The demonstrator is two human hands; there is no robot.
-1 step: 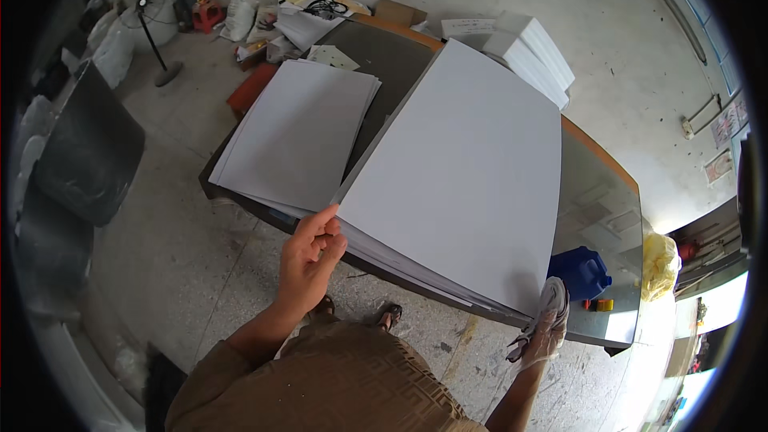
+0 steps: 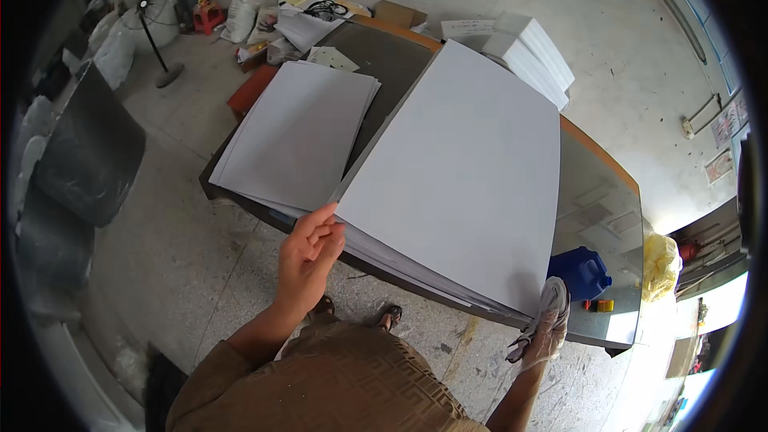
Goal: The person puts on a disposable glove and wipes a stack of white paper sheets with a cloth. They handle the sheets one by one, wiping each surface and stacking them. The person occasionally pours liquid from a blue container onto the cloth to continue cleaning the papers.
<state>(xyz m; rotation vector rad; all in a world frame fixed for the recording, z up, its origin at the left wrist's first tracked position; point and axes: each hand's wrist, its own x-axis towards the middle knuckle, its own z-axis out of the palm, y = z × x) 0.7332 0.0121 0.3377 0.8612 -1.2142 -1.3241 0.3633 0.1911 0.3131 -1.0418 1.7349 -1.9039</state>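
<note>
A tall stack of large white sheets [image 2: 460, 168] lies across the middle of the table. At its near left corner is my left hand [image 2: 306, 260], bare, the index fingertip at the corner edge. Its other fingers are half bent and apart from the thumb, with nothing visible in them. My right hand [image 2: 550, 334], covered by thin clear plastic, is at the near right corner of the stack. It is closed round a crumpled whitish cloth [image 2: 554, 296], pressed against the top sheet's corner. The right fingertips are hidden by the cloth.
A lower stack of white sheets [image 2: 296, 124] lies left on the dark table [image 2: 594, 192]. A blue jug [image 2: 580, 272] stands right, beside a small red and yellow item [image 2: 598, 305]. White foam blocks [image 2: 532, 56] stand behind. A fan [image 2: 156, 32] and grey chairs [image 2: 88, 148] are left.
The fingers of my left hand have loosened slightly, the thumb a little further from them. My right hand and the stacks look the same.
</note>
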